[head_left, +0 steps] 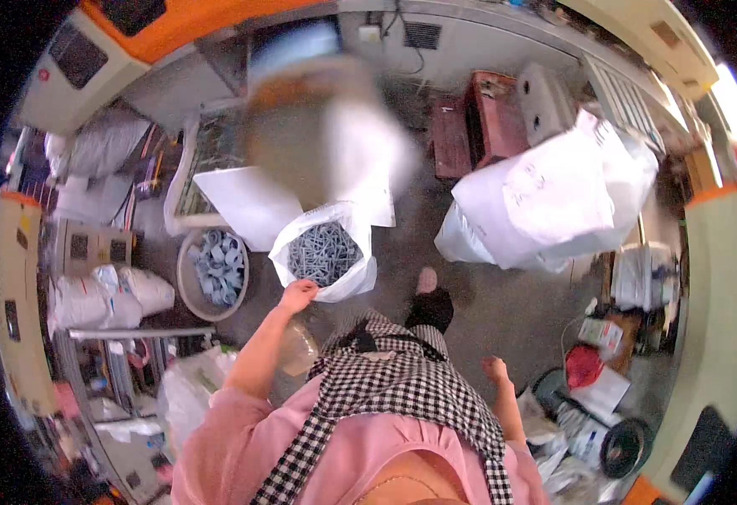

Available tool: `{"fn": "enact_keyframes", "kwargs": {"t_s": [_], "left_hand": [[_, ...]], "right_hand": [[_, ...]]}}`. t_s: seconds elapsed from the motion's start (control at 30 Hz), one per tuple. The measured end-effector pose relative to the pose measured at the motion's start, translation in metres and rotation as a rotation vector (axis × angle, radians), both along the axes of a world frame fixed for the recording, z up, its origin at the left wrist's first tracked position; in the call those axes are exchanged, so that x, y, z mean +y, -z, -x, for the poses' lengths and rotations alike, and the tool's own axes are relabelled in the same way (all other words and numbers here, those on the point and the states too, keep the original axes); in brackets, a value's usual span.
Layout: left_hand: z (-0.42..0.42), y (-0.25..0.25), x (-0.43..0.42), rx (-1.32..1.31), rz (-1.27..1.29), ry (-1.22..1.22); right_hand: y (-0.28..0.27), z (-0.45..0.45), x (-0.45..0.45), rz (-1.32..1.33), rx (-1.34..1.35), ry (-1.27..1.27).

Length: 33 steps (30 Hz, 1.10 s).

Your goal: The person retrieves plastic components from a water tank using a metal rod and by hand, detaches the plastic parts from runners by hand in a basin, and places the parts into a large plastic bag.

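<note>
An open white bag [367, 282] full of small grey plastic pieces [325, 252], thin and stick-like, stands on the floor in front of me. My left hand [299, 295] is closed on the near left edge of this bag, with the fingers pinching its rim. My right hand [495, 368] hangs low at my side, touching nothing that I can see. It shows small and from above, so its fingers do not show clearly. Just beyond the bag a large brown and white shape [301, 139] is smeared by motion, and its kind cannot be made out.
A round tub [185, 290] of pale blue-grey pieces stands left of the bag. Large stuffed white sacks [524, 198] stand to the right, before dark red boxes [495, 114]. A metal rack [133, 334] is at lower left. Bags and a black round container [625, 449] crowd the lower right.
</note>
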State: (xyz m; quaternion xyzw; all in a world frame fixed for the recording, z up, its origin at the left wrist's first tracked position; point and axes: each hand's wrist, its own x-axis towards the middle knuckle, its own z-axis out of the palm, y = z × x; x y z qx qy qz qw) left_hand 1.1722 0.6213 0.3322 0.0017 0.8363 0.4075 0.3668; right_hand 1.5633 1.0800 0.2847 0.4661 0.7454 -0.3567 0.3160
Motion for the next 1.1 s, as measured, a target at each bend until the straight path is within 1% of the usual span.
{"fn": "enact_keyframes", "kwargs": {"t_s": [0.03,0.07,0.1,0.13,0.2,0.23,0.27,0.3,0.33,0.37,0.4,0.43,0.47,0.5,0.57,0.6,0.63,0.67,0.7,0.73,0.77,0.83,0.87,0.9,0.93,1.0,1.03,1.07,1.1], "left_hand": [[-0.001,0.028,-0.009,0.037,0.128,0.034],[-0.007,0.023,-0.004,0.032,0.13,-0.012],[-0.016,0.012,0.001,-0.003,0.245,-0.032],[-0.02,0.006,0.006,-0.037,0.365,-0.044],[-0.033,0.001,0.009,0.0,0.347,-0.093],[-0.05,0.006,0.009,0.03,0.313,-0.114],[-0.063,0.026,0.002,0.01,0.32,-0.142],[-0.073,0.055,-0.012,0.194,0.286,-0.011],[-0.081,0.071,-0.016,0.379,0.252,0.122],[-0.072,0.042,0.007,0.314,0.617,0.325],[-0.068,0.031,0.018,0.303,0.621,0.309],[-0.062,0.025,0.027,0.025,0.43,-0.18],[-0.058,0.023,0.033,-0.251,0.211,-0.658],[-0.057,0.031,0.029,-0.259,0.21,-0.672],[-0.054,0.072,0.009,-0.113,0.219,-0.524],[-0.042,0.099,0.0,-0.108,0.211,-0.542],[-0.019,0.097,0.01,0.081,0.384,-0.286],[-0.007,0.09,0.02,-0.044,0.34,-0.479],[0.023,0.045,0.046,-0.149,0.301,-0.686],[0.041,0.057,0.049,-0.145,0.297,-0.707],[0.054,0.078,0.049,-0.075,0.208,-0.677],[0.088,0.075,0.059,-0.008,0.119,-0.664],[0.118,0.042,0.075,0.092,0.136,-0.527],[0.144,0.017,0.092,0.189,0.152,-0.392],[0.163,0.013,0.103,0.187,0.149,-0.416],[0.199,0.017,0.12,0.222,0.247,-0.36],[0.216,0.027,0.125,0.19,0.231,-0.314],[0.231,0.036,0.132,0.123,0.186,-0.371],[0.249,0.036,0.141,0.086,0.199,-0.383]], "right_hand": [[0.012,0.013,0.025,0.004,-0.012,-0.042],[0.025,0.036,0.054,-0.079,0.044,-0.2],[0.032,0.064,0.081,-0.158,0.11,-0.354],[0.025,0.102,0.1,-0.148,0.122,-0.389],[0.004,0.178,0.12,-0.18,0.388,-0.476],[-0.022,0.222,0.123,-0.083,0.333,-0.444],[-0.043,0.267,0.129,0.005,0.273,-0.417],[-0.009,0.293,0.151,-0.214,0.396,-0.712],[0.031,0.314,0.171,-0.432,0.528,-1.004],[0.012,0.354,0.175,-0.278,0.529,-1.0],[0.004,0.396,0.174,-0.226,0.558,-0.984],[-0.003,0.438,0.173,-0.174,0.586,-0.968],[0.009,0.466,0.172,-0.221,0.643,-0.946],[0.004,0.498,0.166,-0.216,0.639,-0.962],[-0.03,0.557,0.134,-0.132,0.585,-0.896],[-0.049,0.579,0.113,-0.097,0.548,-0.795],[-0.048,0.596,0.102,-0.054,0.556,-0.799],[-0.049,0.611,0.093,-0.01,0.558,-0.808],[-0.049,0.626,0.084,-0.01,0.56,-0.836],[-0.047,0.638,0.075,0.054,0.508,-0.894],[-0.047,0.65,0.067,0.117,0.45,-0.949],[-0.048,0.673,0.05,0.107,0.402,-1.006],[-0.046,0.686,0.043,0.093,0.353,-1.042],[-0.043,0.701,0.038,0.138,0.319,-1.093],[-0.038,0.717,0.032,0.138,0.315,-1.117],[-0.025,0.749,0.02,0.146,0.33,-1.254],[-0.017,0.766,0.013,0.176,0.298,-1.261],[-0.005,0.784,0.005,0.183,0.292,-1.285],[0.008,0.801,-0.002,0.201,0.326,-1.306]]}}
